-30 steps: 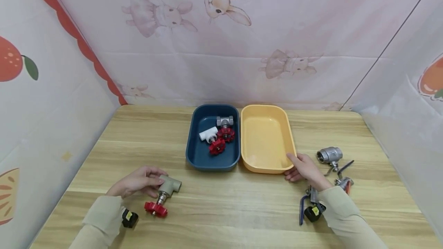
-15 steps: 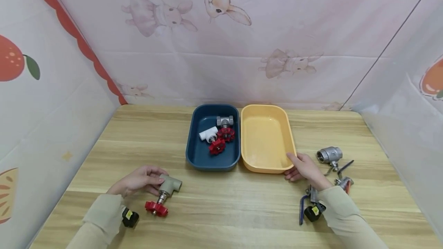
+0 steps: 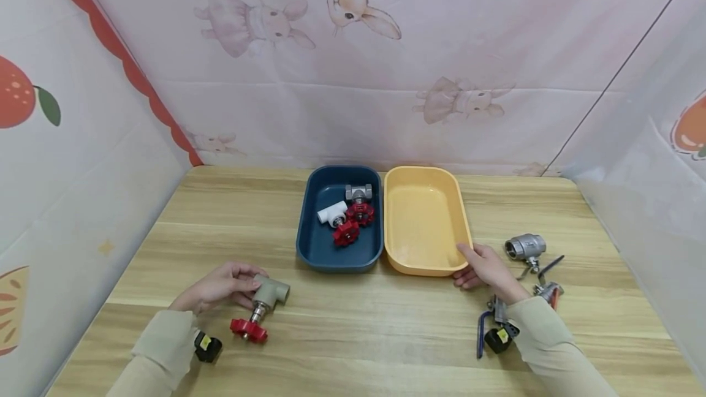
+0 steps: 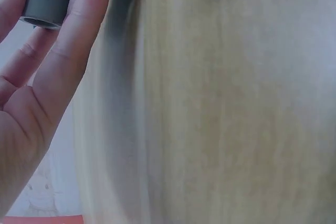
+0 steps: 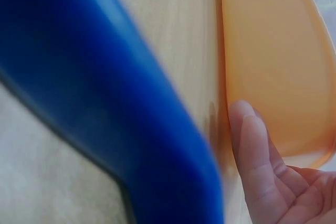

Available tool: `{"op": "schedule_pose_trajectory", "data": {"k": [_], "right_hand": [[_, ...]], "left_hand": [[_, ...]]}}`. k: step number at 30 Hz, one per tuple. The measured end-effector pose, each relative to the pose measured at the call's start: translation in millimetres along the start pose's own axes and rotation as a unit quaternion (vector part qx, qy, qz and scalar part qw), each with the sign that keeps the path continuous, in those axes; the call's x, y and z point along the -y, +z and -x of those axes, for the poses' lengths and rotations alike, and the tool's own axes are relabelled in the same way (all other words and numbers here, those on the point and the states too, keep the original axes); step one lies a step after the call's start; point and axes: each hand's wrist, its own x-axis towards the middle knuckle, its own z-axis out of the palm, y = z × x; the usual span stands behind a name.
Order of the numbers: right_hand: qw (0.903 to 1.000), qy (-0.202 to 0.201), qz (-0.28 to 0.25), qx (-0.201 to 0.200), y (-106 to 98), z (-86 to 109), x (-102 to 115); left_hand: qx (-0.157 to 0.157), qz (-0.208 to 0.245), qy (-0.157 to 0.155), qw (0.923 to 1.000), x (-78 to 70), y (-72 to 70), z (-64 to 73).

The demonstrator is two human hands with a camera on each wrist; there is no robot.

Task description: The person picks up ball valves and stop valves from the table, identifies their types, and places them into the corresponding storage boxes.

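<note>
At the left of the head view, my left hand (image 3: 223,287) grips the grey-green body of a gate valve (image 3: 271,291) with a red handwheel, between thumb and fingers. The handwheel points toward me. One pipe end of the gate valve (image 4: 48,1) shows between the fingers in the left wrist view. My right hand (image 3: 488,269) holds the near right corner of a yellow tray (image 3: 427,272), thumb over the rim and fingers against the outside. In the right wrist view, the fingers (image 5: 257,156) lie along the tray's outer wall.
A dark blue tray (image 3: 339,263) stands left of the yellow one, holding a white valve (image 3: 333,214) and a metal valve (image 3: 358,193), both with red handwheels. Beside and under my right forearm lie several ball valves, one silver (image 3: 525,246), one with a blue lever (image 3: 481,336).
</note>
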Motion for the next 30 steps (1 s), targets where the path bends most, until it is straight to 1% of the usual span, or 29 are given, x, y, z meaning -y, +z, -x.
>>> {"op": "schedule_pose_trajectory", "data": {"k": [10,15,26,30], "right_hand": [[1.0000,0.000,-0.003,0.001,0.0,0.4,1.2],[1.0000,0.002,-0.001,0.001,0.0,0.7,1.8],[1.0000,-0.002,0.001,-0.002,0.1,1.0,1.2],[1.0000,-0.003,-0.001,0.000,0.2,0.9,0.5]], "left_hand": [[-0.026,0.005,0.015,0.9995,-7.2,-1.6,5.6],[-0.034,-0.001,0.025,0.9991,-11.9,-2.0,8.3],[-0.054,-0.001,0.041,0.9977,-18.3,-0.9,7.7],[-0.068,-0.005,0.042,0.9968,-20.8,0.8,7.4]]}}
